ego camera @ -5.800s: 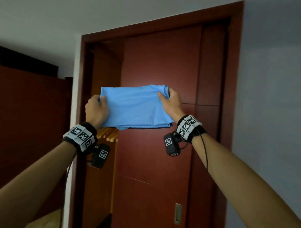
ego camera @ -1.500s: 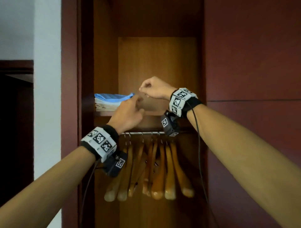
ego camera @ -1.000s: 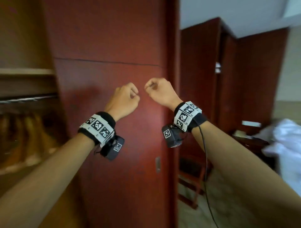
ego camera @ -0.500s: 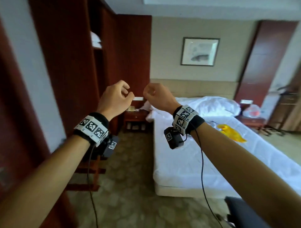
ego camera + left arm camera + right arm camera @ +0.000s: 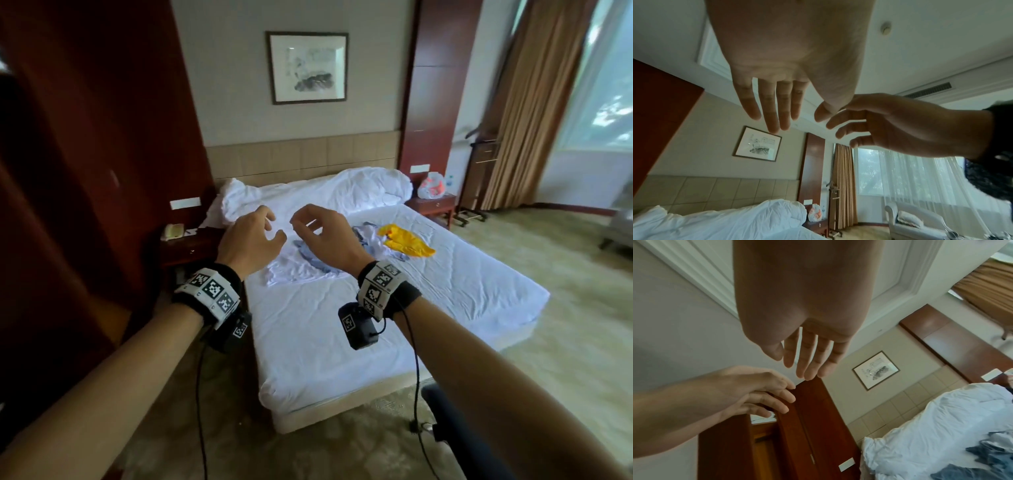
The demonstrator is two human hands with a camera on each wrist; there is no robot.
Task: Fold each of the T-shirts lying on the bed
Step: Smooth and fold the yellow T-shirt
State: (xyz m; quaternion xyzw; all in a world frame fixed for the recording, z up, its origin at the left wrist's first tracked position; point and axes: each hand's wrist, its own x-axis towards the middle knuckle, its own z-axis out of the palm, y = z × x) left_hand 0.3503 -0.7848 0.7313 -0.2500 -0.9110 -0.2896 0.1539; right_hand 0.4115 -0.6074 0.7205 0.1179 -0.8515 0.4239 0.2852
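Observation:
A crumpled yellow T-shirt (image 5: 406,240) lies on the white bed (image 5: 342,329). Left of it sits a rumpled pile of pale blue and white shirts (image 5: 301,265), also seen as grey-blue cloth (image 5: 986,457) in the right wrist view. My left hand (image 5: 253,240) and right hand (image 5: 322,236) hover side by side in the air, well short of the shirts. Both hands are empty, with fingers loosely spread; the wrist views show the left fingers (image 5: 772,113) and the right fingers (image 5: 809,360) nearly straight.
A bunched white duvet (image 5: 359,186) lies at the bed's head. A dark wardrobe (image 5: 85,154) stands at the left, with a nightstand and phone (image 5: 173,231) beside the bed. Another nightstand holds a bag (image 5: 432,185). Carpet floor, curtains and a window are at the right.
The view has swung from the wardrobe, where the folded blue shirt was left on a shelf, to the bed. Both hands have uncurled from loose fists and moved lower.

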